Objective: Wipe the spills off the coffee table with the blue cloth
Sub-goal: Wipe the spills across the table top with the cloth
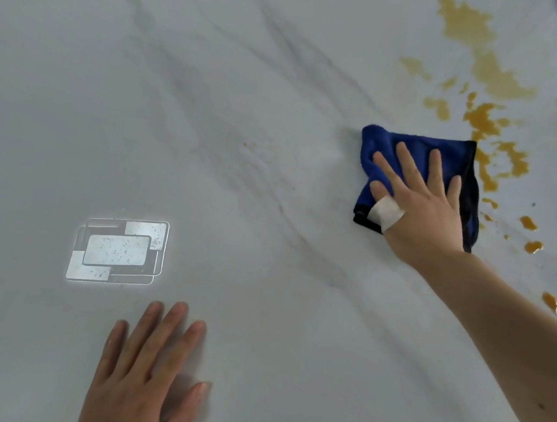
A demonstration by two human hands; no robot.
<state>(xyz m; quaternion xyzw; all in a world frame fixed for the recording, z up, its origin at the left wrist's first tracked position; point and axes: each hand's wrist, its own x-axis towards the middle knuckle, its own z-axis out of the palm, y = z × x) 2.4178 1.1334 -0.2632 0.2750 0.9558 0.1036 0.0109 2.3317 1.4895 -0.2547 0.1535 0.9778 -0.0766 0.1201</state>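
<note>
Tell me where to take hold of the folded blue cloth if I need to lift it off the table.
Judging by its pose, pinch the blue cloth at its bulging folded left edge, coming from the left. That rolled fold stands proud of the coffee table and faces away from the orange spill. The right hand now presses it flat with spread fingers, and the right edge lies flat against the spill.

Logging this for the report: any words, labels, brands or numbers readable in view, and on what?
None readable.
blue cloth: no tag or print visible.
white tape on the right hand: blank.
bright reflection on the coffee table: overlapping rectangles, no letters.
</note>
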